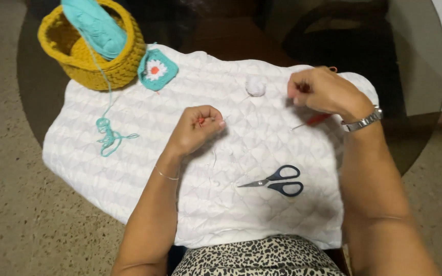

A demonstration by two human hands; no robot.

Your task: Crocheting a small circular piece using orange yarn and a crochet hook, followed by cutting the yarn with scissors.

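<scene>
My left hand (198, 129) is closed on a tiny red crochet piece (200, 121) over the white quilted cloth (129, 168). A thin white thread (236, 107) runs from it toward a small white yarn ball (255, 85). My right hand (323, 92), with a metal watch at the wrist, is closed near the yarn ball; it seems to pinch red yarn, though this is hard to tell. A red-handled crochet hook (310, 121) lies on the cloth just below that hand.
Black-handled scissors (277, 181) lie on the cloth near me. A yellow crocheted basket (93, 43) holding a teal yarn skein (95, 25) stands at the back left, beside a teal crocheted flower square (156, 70). A loose teal yarn tangle (109, 135) lies left. The round glass table edge (436, 102) curves right.
</scene>
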